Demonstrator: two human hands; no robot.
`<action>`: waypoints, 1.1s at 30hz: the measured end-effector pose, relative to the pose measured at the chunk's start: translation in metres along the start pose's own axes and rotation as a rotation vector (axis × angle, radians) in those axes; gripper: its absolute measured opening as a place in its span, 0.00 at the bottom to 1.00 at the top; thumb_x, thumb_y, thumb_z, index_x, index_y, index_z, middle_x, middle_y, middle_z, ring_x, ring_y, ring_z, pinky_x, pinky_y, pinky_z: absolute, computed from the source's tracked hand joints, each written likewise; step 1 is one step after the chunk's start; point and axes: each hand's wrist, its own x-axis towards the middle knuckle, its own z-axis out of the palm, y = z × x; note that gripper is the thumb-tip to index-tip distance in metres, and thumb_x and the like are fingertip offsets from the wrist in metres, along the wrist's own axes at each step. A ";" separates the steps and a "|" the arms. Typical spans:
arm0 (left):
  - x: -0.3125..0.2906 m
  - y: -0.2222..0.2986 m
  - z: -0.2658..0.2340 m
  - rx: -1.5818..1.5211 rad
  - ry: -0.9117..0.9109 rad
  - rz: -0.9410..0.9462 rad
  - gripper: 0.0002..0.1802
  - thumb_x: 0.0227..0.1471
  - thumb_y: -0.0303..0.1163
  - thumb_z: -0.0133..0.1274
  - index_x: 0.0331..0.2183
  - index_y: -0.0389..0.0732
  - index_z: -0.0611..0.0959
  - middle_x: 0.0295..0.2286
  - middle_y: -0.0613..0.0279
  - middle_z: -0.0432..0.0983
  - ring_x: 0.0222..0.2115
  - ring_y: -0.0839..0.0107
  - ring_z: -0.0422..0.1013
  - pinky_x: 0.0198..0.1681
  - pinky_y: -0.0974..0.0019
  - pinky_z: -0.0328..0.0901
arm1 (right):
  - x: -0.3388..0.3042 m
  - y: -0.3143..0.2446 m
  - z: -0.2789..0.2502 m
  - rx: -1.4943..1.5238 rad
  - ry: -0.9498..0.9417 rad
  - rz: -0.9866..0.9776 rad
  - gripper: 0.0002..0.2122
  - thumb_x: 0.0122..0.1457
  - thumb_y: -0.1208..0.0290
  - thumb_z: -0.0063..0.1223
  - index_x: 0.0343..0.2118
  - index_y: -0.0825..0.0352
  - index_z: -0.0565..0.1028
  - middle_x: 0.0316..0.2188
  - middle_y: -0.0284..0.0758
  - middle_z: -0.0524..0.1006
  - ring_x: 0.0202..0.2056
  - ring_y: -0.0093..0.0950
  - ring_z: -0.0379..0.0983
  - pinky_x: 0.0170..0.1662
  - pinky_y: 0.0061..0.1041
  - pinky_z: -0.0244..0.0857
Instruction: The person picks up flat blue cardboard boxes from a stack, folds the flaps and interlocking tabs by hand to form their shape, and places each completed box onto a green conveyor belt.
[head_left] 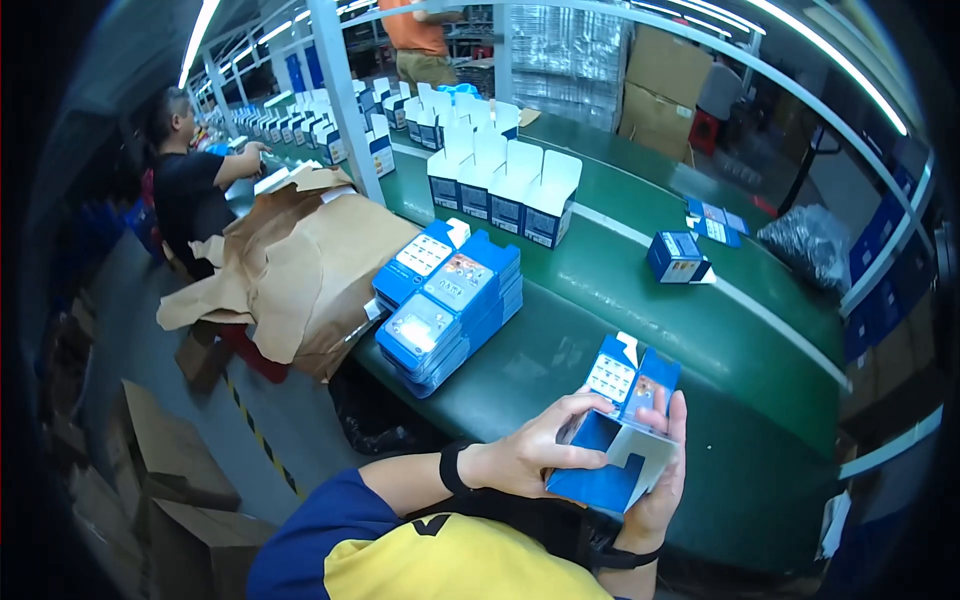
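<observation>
Close to my body I hold a small blue carton [592, 487], opened out into a box shape, with a blue flap and a pale, notched flap at its near end. My left hand [535, 445] grips its left side, thumb and index finger at the near end. Along the right side, my right hand [662, 480] wraps it with fingers pointing up. Just beyond lies a flat printed carton [612, 378] on the green work surface [560, 330], partly hidden by my fingers. A stack of flat blue cartons [462, 300] stands to the left.
Torn brown paper [335, 260] lies left of the stack. Standing cartons with raised white flaps [505, 195] line the far side. A closed-up blue box [677, 257] and flat cartons [717, 222] sit far right. A metal post [345, 100] rises behind; a co-worker [185, 170] works at left.
</observation>
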 end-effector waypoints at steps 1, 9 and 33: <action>0.001 -0.001 0.001 -0.006 0.015 0.003 0.25 0.32 0.28 0.65 0.39 0.49 0.79 0.52 0.45 0.55 0.54 0.44 0.54 0.54 0.48 0.54 | -0.003 -0.004 -0.003 -0.171 0.010 0.010 0.36 0.54 0.59 0.55 0.60 0.70 0.52 0.53 0.42 0.65 0.57 0.35 0.57 0.61 0.34 0.48; 0.012 -0.008 -0.001 0.072 -0.026 0.056 0.24 0.30 0.28 0.66 0.35 0.46 0.77 0.51 0.48 0.56 0.52 0.45 0.56 0.54 0.48 0.55 | -0.002 -0.011 -0.015 -0.893 -0.267 -0.356 0.23 0.56 0.68 0.53 0.54 0.68 0.64 0.52 0.46 0.65 0.56 0.35 0.60 0.58 0.34 0.53; 0.021 -0.007 -0.036 -0.028 -0.164 -0.077 0.39 0.29 0.43 0.71 0.46 0.52 0.72 0.49 0.48 0.60 0.51 0.51 0.61 0.58 0.36 0.40 | 0.038 -0.037 0.009 -1.118 -0.347 0.082 0.18 0.46 0.72 0.63 0.42 0.68 0.74 0.36 0.42 0.77 0.35 0.34 0.77 0.38 0.26 0.70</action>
